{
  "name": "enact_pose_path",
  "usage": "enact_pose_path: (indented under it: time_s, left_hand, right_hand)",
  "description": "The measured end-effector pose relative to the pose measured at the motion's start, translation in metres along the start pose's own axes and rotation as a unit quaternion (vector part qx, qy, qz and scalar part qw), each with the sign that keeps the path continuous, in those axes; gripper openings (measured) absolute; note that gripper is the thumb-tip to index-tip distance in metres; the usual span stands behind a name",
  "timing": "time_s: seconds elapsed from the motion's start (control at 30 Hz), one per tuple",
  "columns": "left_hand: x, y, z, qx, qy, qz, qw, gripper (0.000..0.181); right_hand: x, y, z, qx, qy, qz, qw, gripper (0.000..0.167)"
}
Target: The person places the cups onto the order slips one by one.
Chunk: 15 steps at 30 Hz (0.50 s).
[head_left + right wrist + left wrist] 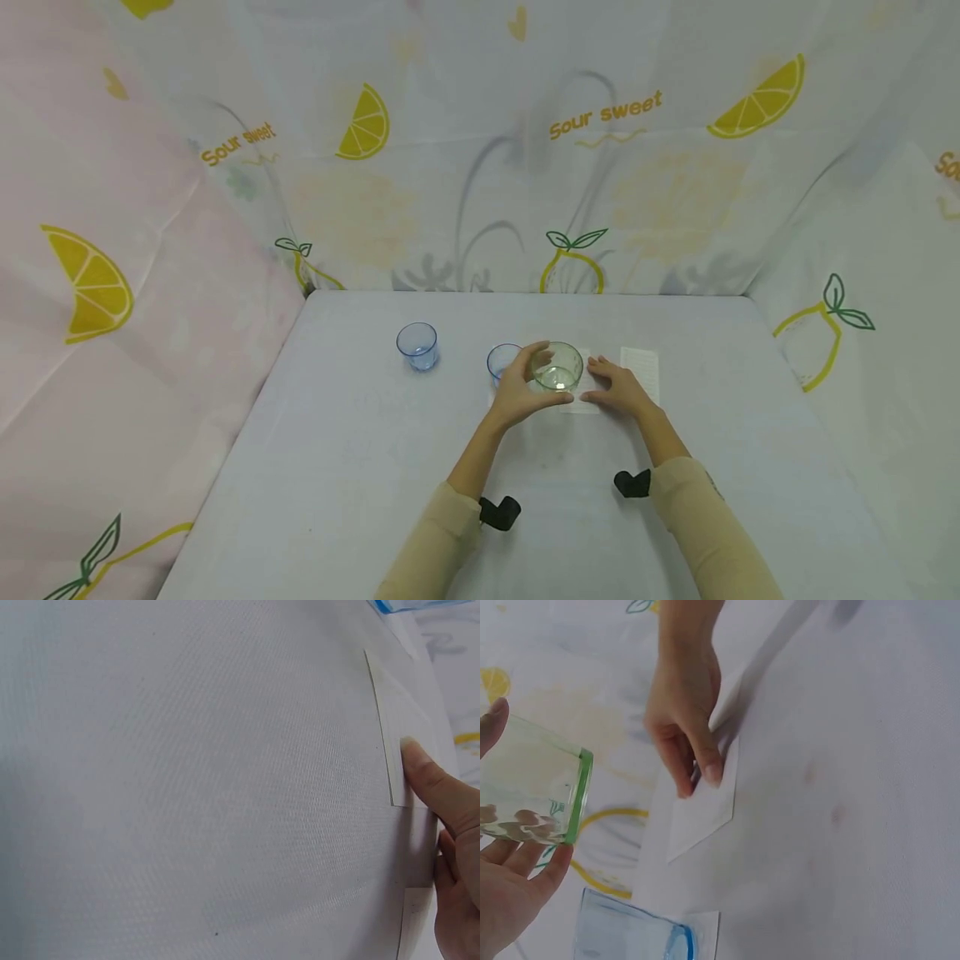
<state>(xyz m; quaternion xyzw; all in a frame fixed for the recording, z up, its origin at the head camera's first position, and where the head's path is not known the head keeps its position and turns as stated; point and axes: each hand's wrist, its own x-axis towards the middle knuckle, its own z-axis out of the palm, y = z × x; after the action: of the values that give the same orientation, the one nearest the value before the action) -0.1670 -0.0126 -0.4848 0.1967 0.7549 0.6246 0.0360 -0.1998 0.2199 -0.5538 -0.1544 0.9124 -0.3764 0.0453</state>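
Observation:
My left hand grips a clear glass with a greenish tint, fingers and thumb around its side, and holds it above the table. In the left wrist view the glass is tipped sideways in the picture and its base edge looks green. My right hand is just right of the glass. Its thumb and fingers are spread and touch a white paper slip lying on the table. Partly behind the left hand, a blue glass stands on another slip of paper.
A second blue glass stands farther left on the white table. Another printed paper slip lies behind the right hand. Lemon-patterned cloth hangs around the table's back and sides.

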Motion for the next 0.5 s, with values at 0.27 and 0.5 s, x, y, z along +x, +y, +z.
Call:
enact_pose_path:
  time_s: [0.27, 0.5]
  left_hand:
    - [0.013, -0.009, 0.019, 0.011, 0.016, 0.012, 0.9997, 0.084]
    - [0.021, -0.020, 0.032, 0.021, 0.025, -0.023, 0.9992, 0.084]
  right_hand:
    - [0.000, -0.002, -0.002, 0.010, 0.002, 0.014, 0.9998, 0.067]
    - [0.000, -0.001, -0.001, 0.016, 0.012, 0.013, 0.9997, 0.066]
